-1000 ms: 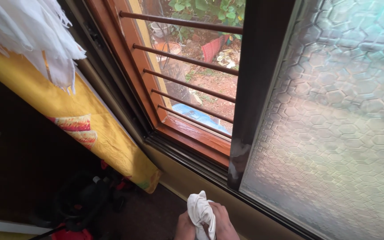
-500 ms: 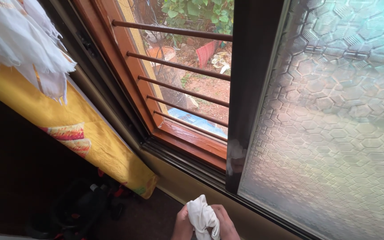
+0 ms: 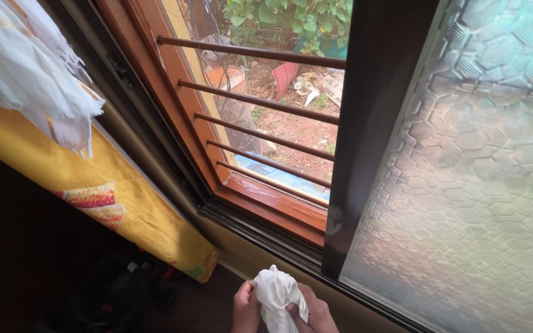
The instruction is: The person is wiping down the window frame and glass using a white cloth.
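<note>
At the bottom middle of the head view, my left hand (image 3: 245,306) and my right hand (image 3: 318,315) both grip a bunched white cloth (image 3: 275,293), close together. They are just below the window sill. Above them stands a sliding window panel with hexagon-patterned frosted glass (image 3: 470,179) in a dark frame (image 3: 365,154). Left of it the window is open, with horizontal brown bars (image 3: 260,102) across the opening.
A wooden window frame (image 3: 272,200) and dark sliding track (image 3: 260,231) run along the sill. A yellow patterned curtain (image 3: 106,191) and white fringed fabric (image 3: 26,68) hang at the left. Dark objects lie on the floor (image 3: 118,290). Outside are soil and green plants (image 3: 272,18).
The view has shifted slightly, so the window frame sits further right. My hands have kept hold of the cloth and worked it a little between them.
</note>
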